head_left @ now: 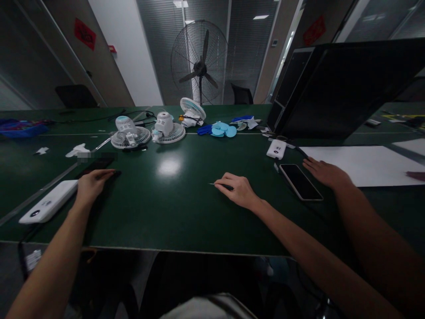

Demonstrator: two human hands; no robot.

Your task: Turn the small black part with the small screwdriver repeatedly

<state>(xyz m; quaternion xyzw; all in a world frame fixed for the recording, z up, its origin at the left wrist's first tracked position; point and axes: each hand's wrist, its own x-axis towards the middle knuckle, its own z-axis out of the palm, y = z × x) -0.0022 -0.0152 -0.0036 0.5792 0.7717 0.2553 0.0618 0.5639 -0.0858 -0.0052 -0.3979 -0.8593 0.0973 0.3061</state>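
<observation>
On the green surface (172, 212), my right hand (239, 189) grips a screwdriver (229, 187); my left hand (90, 183) pinches a small black piece (117, 173).

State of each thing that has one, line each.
Right hand: gripping thin tool
Left hand: pinching small dark item
Phone: flat, screen dark
Left small fan: grille down
Middle small fan: grille down
Right small fan: grille tilted
Large fan: blades apparently still
Light-blue blades: overlapping

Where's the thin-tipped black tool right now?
Near the middle of the head view: the thin-tipped black tool is in the right hand, tip pointing left, with the phone off to its right.
</observation>
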